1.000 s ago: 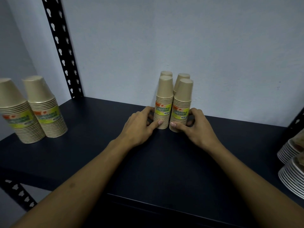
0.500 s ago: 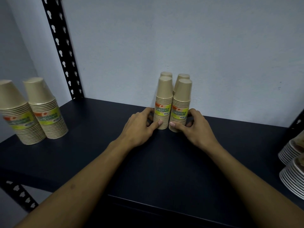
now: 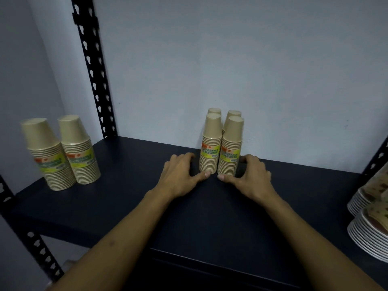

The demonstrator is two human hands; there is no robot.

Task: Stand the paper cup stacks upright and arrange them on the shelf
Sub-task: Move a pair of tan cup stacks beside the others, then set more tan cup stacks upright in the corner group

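Dark shelf (image 3: 117, 198), hands still flanking cup stacks (image 3: 221, 148)

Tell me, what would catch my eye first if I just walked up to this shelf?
Probably the four tan cup stacks standing upright in a tight cluster against the wall, mid-shelf, with the left hand and right hand cupped around their bases. Two more cup stacks stand at the shelf's left end, and piles of plates sit at the right edge.
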